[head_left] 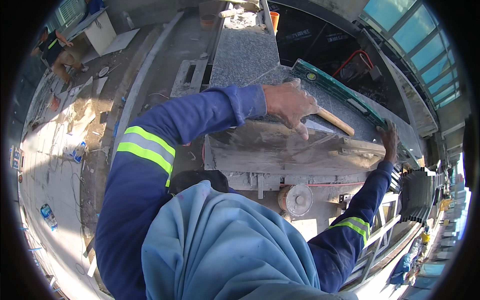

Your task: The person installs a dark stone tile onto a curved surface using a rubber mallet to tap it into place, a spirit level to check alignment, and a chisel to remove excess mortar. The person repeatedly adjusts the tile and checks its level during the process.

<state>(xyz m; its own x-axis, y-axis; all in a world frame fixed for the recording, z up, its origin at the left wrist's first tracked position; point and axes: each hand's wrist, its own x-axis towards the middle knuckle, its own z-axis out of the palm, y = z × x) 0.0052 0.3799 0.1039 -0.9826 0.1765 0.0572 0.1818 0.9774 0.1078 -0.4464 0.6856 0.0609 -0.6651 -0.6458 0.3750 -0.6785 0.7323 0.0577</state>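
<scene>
My left hand (pixel 289 104) is over the granite slab, its thumb and fingers apart, beside a wooden handle (pixel 336 121) whose near end is hidden by the hand. My right hand (pixel 388 137) grips the right end of a long green spirit level (pixel 339 94), which lies diagonally across the speckled grey granite top (pixel 242 52). Below both hands, a dusty board with a wooden batten (pixel 280 150) runs along the near side of the slab.
A black panel (pixel 310 37) with a red hose (pixel 350 65) lies behind. A round bucket (pixel 295 199) stands below the board. Metal profiles (pixel 420 195) are stacked at right. Another person (pixel 57 52) is at the upper left, near a pale cabinet (pixel 105 32).
</scene>
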